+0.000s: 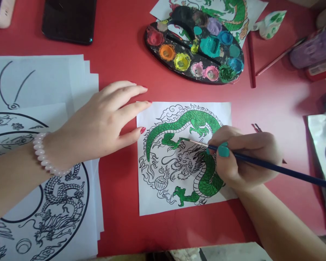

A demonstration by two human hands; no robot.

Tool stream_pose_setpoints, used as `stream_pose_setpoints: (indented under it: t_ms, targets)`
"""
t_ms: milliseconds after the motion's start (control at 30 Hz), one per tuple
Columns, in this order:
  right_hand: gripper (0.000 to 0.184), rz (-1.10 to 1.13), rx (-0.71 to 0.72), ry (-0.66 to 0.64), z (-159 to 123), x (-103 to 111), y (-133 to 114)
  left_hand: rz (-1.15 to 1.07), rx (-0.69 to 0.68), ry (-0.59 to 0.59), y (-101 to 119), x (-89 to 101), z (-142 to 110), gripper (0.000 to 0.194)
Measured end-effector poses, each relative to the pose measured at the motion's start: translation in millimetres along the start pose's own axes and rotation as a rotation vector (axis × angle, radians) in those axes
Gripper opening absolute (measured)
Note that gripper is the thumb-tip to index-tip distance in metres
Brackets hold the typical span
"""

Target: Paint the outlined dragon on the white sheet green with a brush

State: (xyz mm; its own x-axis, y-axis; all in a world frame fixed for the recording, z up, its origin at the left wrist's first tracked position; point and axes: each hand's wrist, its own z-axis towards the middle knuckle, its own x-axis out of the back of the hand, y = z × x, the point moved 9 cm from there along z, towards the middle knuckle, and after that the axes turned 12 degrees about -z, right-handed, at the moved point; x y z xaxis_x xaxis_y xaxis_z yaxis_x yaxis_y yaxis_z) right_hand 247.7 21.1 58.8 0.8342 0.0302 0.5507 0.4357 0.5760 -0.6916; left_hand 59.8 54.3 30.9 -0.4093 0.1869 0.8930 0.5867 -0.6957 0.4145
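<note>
A sheet of white paper (157, 203) printed with a coiled dragon lies on the red table, much of the dragon's body painted green. My right hand (244, 156) grips a thin paintbrush (274, 167) with a dark blue handle. Its green-tinted tip meets the drawing beside the dragon's clawed foot. My left hand (108, 119), wearing a pale bead bracelet, lies with fingers spread, thumb and fingertips at the sheet's left edge; it holds nothing. Above the sheet sits a black oval paint palette (176, 74) with wells of several colours, dark green among them.
Printed dragon sheets (78, 87) are stacked at left under my left forearm. A black phone (69, 21) lies at the top left. Another painted dragon sheet (255, 9) is partly under the palette. A brush (279, 58), a dark red stick (251, 61) and a purple bottle (313, 47) lie at upper right.
</note>
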Motion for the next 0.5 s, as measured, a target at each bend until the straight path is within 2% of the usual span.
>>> stream_pose_setpoints:
  t_ms: [500]
  targets:
    - [0.025, -0.037, -0.010, 0.000, -0.7, 0.4, 1.9, -0.016, 0.016, -0.013, 0.6, -1.2, 1.0, 0.043]
